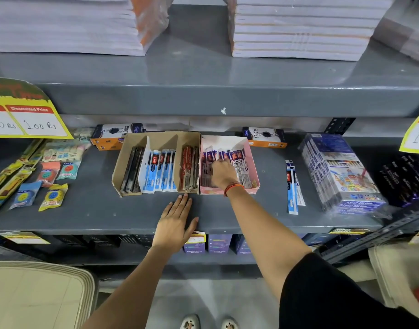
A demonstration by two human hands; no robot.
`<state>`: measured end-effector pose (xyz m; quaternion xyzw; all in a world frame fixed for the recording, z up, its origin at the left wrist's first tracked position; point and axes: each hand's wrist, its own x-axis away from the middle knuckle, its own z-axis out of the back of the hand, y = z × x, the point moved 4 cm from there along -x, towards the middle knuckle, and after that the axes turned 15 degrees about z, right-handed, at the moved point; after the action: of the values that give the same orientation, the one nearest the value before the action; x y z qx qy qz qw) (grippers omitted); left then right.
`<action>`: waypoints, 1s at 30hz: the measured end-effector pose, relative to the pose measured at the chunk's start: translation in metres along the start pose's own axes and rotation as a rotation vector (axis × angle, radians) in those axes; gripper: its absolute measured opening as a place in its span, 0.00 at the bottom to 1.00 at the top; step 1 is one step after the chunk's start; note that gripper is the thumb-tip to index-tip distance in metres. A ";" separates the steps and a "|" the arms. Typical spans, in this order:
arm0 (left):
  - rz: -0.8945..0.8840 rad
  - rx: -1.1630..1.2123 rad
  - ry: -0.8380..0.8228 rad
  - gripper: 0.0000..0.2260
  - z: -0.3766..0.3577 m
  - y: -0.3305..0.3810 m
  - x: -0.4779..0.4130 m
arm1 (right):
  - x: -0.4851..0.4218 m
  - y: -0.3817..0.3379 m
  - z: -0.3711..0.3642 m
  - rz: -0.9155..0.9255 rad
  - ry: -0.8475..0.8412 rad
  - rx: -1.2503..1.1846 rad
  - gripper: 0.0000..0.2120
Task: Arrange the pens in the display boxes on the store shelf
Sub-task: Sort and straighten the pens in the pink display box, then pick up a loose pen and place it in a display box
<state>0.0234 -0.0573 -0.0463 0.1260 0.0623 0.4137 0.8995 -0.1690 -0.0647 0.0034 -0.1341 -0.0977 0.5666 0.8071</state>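
Note:
A brown cardboard display box point(123, 160) on the grey shelf point(97, 210) holds black pens point(132, 172), blue-packed pens point(160, 172) and red pens point(188, 169) in separate sections. Beside it on the right stands a pink display box point(252, 162) with purple-and-white pen packs point(237, 160). My right hand point(222, 173) is inside the pink box, fingers down among the packs; whether it grips one I cannot tell. My left hand point(174, 222) lies flat and open on the shelf, fingertips close to the brown box's front. Two loose blue pen packs point(292, 186) lie right of the pink box.
Eraser and sharpener packets point(53, 179) lie at the left. Wrapped colour-pen boxes point(339, 172) stand at the right. Two orange-and-white boxes point(113, 136) sit behind the display boxes. Notebook stacks point(298, 27) fill the upper shelf. Yellow price signs point(26, 115) hang at both sides.

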 end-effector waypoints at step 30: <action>-0.075 -0.001 -0.013 0.30 -0.013 0.018 0.004 | 0.140 0.132 0.038 -0.817 0.377 -0.108 0.15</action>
<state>0.0099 -0.0412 -0.0535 0.1257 0.0608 0.3790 0.9148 -0.2504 0.1134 -0.0025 -0.2272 -0.0234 0.1616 0.9600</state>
